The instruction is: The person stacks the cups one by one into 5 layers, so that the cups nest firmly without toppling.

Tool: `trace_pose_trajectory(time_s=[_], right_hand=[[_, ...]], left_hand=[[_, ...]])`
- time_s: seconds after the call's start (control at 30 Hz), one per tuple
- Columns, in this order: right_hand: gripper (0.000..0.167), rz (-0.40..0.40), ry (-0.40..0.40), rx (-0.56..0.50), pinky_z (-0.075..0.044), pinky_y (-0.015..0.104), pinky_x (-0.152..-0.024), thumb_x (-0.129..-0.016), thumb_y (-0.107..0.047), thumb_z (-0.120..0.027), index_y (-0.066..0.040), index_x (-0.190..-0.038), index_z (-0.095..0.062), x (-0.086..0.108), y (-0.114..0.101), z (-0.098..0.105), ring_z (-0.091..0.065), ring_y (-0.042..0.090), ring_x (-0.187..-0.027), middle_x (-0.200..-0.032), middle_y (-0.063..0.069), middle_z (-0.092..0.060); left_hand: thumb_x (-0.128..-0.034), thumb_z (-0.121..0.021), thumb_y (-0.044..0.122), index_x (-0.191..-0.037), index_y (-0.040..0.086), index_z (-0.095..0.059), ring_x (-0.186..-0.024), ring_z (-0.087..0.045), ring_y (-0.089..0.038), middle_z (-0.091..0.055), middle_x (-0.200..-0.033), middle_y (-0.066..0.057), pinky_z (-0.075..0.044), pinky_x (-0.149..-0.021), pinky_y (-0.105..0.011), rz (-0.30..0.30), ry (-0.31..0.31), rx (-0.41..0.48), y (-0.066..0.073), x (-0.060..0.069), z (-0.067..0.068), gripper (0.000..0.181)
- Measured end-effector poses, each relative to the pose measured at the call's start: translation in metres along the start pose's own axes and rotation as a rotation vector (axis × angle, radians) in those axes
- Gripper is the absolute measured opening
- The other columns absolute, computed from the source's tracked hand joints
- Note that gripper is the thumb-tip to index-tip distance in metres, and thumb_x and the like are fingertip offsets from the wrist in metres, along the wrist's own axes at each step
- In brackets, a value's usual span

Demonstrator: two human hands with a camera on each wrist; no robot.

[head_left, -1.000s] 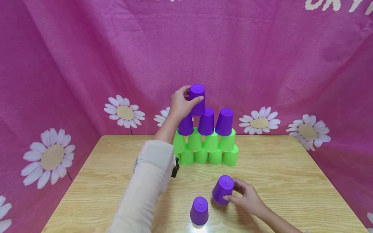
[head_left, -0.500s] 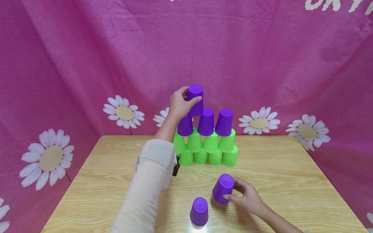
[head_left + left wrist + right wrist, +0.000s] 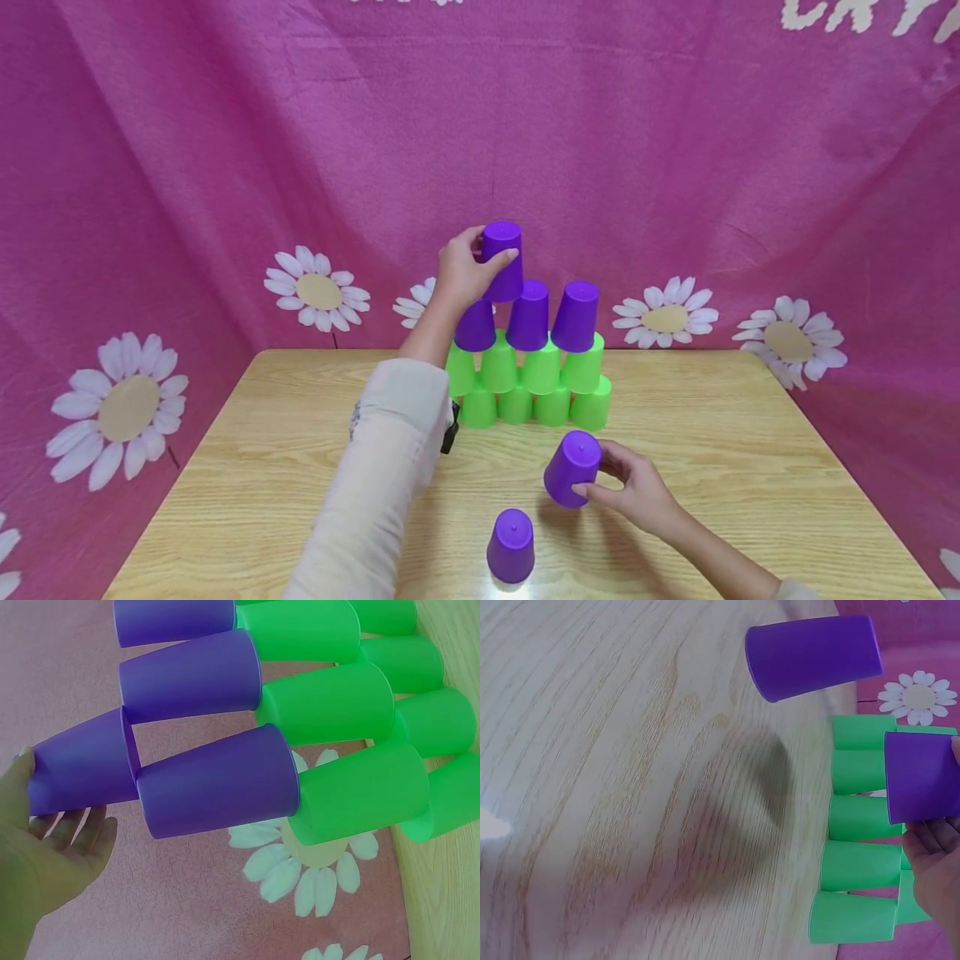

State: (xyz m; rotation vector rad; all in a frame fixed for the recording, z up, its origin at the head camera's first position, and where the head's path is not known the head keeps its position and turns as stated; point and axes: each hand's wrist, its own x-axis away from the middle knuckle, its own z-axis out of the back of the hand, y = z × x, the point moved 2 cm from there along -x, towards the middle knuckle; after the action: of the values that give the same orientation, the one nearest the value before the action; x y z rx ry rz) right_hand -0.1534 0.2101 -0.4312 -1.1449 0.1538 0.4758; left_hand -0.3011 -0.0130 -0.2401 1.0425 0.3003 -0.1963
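My left hand holds an upside-down purple cup at the top of a stacked wall of cups. In the left wrist view, that cup's rim meets the upper ends of two purple cups, fingers below and thumb over its base end. Three purple cups stand in a row on two rows of green cups. Nearer the front, my right hand grips another purple cup between thumb and fingers, slightly tilted and above the table.
One more purple cup stands upside down near the table's front, left of my right hand. The wooden table meets a pink cloth backdrop with printed daisies. My left forearm crosses the table's left middle.
My right hand has raised its purple cup slightly and moved it a little away from me. My left hand shifted slightly left with its cup, then stayed nearly still.
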Motion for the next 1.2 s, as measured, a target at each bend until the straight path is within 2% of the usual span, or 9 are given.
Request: trace_pose_trajectory(time_s=[0.3, 0.47, 0.63, 0.7, 0.77, 0.9, 1.07, 1.2], right_hand=[[0.043, 0.022, -0.005, -0.004, -0.051, 0.015, -0.084, -0.072, 0.002, -0.074, 0.011, -0.110, -0.057, 0.000, -0.001, 0.000, -0.058, -0.008, -0.094, -0.100, 0.024, -0.065], [0.041, 0.038, -0.002, 0.015, -0.051, 0.015, -0.083, -0.072, 0.003, -0.074, 0.010, -0.109, -0.058, -0.007, -0.006, 0.007, -0.058, -0.008, -0.093, -0.099, 0.022, -0.066], [0.041, 0.031, -0.008, 0.028, -0.050, 0.014, -0.083, -0.073, 0.002, -0.073, 0.010, -0.110, -0.057, -0.016, -0.014, 0.016, -0.057, -0.008, -0.093, -0.099, 0.022, -0.066], [0.040, 0.026, -0.008, 0.024, -0.050, 0.014, -0.084, -0.074, 0.002, -0.073, 0.010, -0.110, -0.057, -0.020, -0.016, 0.019, -0.058, -0.008, -0.093, -0.099, 0.014, -0.068], [0.040, 0.024, -0.004, 0.014, -0.050, 0.014, -0.084, -0.074, 0.002, -0.072, 0.009, -0.110, -0.057, -0.023, -0.017, 0.021, -0.058, -0.008, -0.094, -0.099, 0.002, -0.068], [0.040, 0.042, 0.015, 0.000, -0.050, 0.013, -0.083, -0.074, 0.005, -0.071, 0.011, -0.110, -0.057, -0.029, -0.020, 0.023, -0.058, -0.007, -0.093, -0.098, -0.019, -0.063], [0.040, 0.039, 0.033, -0.003, -0.050, 0.013, -0.082, -0.073, 0.005, -0.072, 0.011, -0.110, -0.057, -0.031, -0.024, 0.026, -0.059, -0.007, -0.091, -0.097, -0.023, -0.061], [0.041, 0.040, 0.045, 0.007, -0.050, 0.012, -0.082, -0.073, 0.005, -0.072, 0.011, -0.111, -0.057, -0.033, -0.027, 0.029, -0.058, -0.007, -0.091, -0.096, -0.025, -0.060]], left_hand=[[-0.0843, -0.068, 0.024, -0.134, 0.002, -0.047, -0.110, -0.060, -0.028, -0.062, -0.121, -0.017, -0.048, -0.096, -0.034, 0.000, -0.025, -0.022, -0.002, -0.001, 0.001, 0.058], [-0.0827, -0.070, 0.026, -0.136, 0.002, -0.044, -0.111, -0.060, -0.028, -0.061, -0.122, -0.016, -0.048, -0.096, -0.035, -0.002, -0.041, -0.013, -0.005, -0.001, 0.003, 0.064], [-0.0820, -0.070, 0.030, -0.138, 0.002, -0.041, -0.116, -0.056, -0.027, -0.058, -0.127, -0.016, -0.045, -0.100, -0.036, 0.020, -0.056, 0.010, -0.009, 0.001, 0.006, 0.069], [-0.0822, -0.070, 0.032, -0.139, 0.002, -0.039, -0.118, -0.055, -0.027, -0.056, -0.129, -0.015, -0.044, -0.101, -0.036, 0.033, -0.055, 0.020, -0.011, 0.002, 0.008, 0.070], [-0.0822, -0.069, 0.033, -0.139, 0.003, -0.039, -0.120, -0.053, -0.026, -0.055, -0.131, -0.015, -0.044, -0.102, -0.036, 0.039, -0.049, 0.030, -0.014, 0.003, 0.010, 0.071], [-0.0826, -0.069, 0.032, -0.139, 0.003, -0.040, -0.121, -0.053, -0.028, -0.054, -0.132, -0.016, -0.044, -0.102, -0.037, 0.042, -0.028, 0.080, -0.022, 0.007, 0.014, 0.069], [-0.0826, -0.069, 0.030, -0.137, 0.003, -0.042, -0.122, -0.052, -0.030, -0.053, -0.133, -0.017, -0.043, -0.102, -0.039, 0.056, -0.012, 0.148, -0.036, 0.017, 0.020, 0.067], [-0.0826, -0.069, 0.027, -0.135, 0.003, -0.045, -0.118, -0.054, -0.030, -0.055, -0.131, -0.016, -0.045, -0.100, -0.039, 0.052, 0.014, 0.162, -0.049, 0.026, 0.027, 0.062]])
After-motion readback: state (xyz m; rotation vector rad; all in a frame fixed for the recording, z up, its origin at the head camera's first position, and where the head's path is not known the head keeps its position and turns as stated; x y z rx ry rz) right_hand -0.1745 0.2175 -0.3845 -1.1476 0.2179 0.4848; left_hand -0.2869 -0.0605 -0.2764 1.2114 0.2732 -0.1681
